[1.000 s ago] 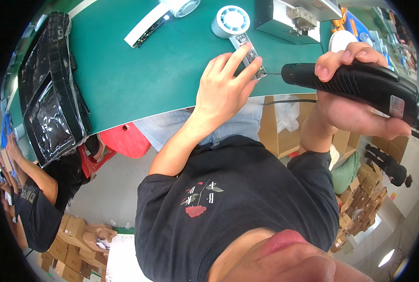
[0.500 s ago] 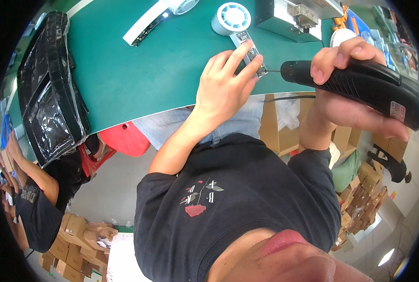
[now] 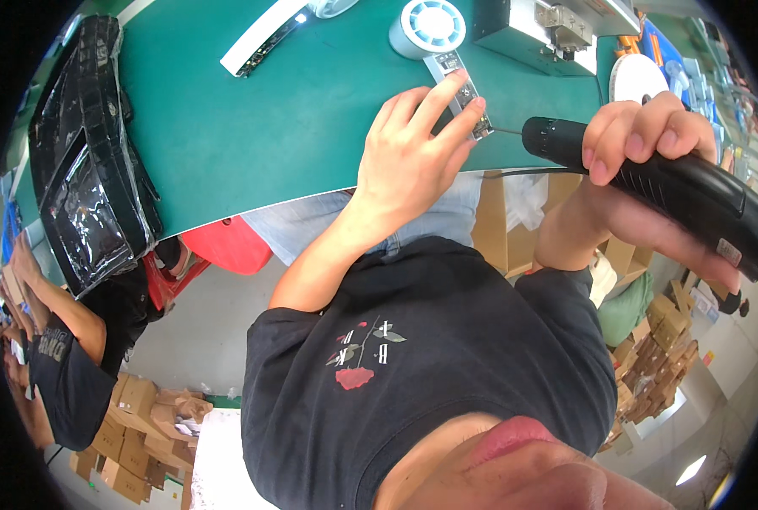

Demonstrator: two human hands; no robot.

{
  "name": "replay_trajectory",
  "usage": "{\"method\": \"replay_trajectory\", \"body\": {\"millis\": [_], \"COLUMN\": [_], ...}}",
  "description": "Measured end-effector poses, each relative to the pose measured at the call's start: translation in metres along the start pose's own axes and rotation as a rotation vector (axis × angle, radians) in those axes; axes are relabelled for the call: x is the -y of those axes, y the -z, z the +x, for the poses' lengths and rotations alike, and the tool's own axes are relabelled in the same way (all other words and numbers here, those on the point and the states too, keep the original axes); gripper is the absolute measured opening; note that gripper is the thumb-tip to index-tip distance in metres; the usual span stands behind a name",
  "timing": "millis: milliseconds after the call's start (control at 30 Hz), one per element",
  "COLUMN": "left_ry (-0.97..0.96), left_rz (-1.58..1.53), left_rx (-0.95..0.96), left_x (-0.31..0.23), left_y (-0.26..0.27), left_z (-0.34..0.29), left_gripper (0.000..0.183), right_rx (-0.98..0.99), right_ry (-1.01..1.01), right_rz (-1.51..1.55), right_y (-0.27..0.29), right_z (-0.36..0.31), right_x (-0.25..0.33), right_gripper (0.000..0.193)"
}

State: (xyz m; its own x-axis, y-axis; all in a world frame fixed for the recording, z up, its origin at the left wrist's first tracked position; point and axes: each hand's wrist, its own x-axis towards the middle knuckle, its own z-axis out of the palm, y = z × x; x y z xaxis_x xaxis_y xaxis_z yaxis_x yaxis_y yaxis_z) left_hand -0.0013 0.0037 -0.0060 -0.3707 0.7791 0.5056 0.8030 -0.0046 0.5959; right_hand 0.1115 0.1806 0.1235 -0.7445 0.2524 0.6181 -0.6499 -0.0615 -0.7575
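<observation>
A small handheld fan (image 3: pixel 427 31) with a round light-blue head lies on the green table, its handle opened so that a circuit board shows. My left hand (image 3: pixel 413 157) holds this handle against the table, fingertips on the board and along its side. In my right hand (image 3: pixel 647 140) is a black electric screwdriver (image 3: pixel 557 142), held sideways. Its thin bit points left and reaches the near end of the handle; whether it touches a screw is too small to tell. Farther left lies a second fan (image 3: pixel 264 38), with a white handle and a lit spot on its board.
At the left edge of the green table (image 3: pixel 251 136) sits a black case wrapped in clear film (image 3: pixel 86 170). A metal box fixture (image 3: pixel 540 38) stands at the far right, near a white round disc (image 3: pixel 638 78). A co-worker's arm (image 3: pixel 73 319) shows at far left.
My right hand and the screwdriver have shifted right and slightly down, the rear of the tool dipping. The held fan and my left hand have moved a little to the right.
</observation>
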Motion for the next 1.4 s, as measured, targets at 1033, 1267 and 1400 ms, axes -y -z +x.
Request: {"method": "replay_trajectory", "body": {"millis": [1033, 1267, 1400], "left_ry": [-0.018, -0.011, -0.01], "left_rz": [0.005, 0.007, 0.01], "left_rx": [0.023, 0.01, 0.013], "left_x": [-0.001, -0.001, -0.001], "left_y": [0.004, 0.003, 0.004], "left_z": [0.002, 0.0, 0.001], "left_gripper": [0.049, 0.052, 0.051], "right_rx": [0.152, -0.461, -0.637], "right_ry": [-0.026, 0.139, 0.233], "right_rz": [0.07, -0.341, -0.621], "right_y": [0.006, 0.046, 0.017], "right_z": [0.009, 0.057, 0.101], "right_x": [-0.005, 0.046, 0.021], "right_gripper": [0.125, 0.097, 0.08]}}
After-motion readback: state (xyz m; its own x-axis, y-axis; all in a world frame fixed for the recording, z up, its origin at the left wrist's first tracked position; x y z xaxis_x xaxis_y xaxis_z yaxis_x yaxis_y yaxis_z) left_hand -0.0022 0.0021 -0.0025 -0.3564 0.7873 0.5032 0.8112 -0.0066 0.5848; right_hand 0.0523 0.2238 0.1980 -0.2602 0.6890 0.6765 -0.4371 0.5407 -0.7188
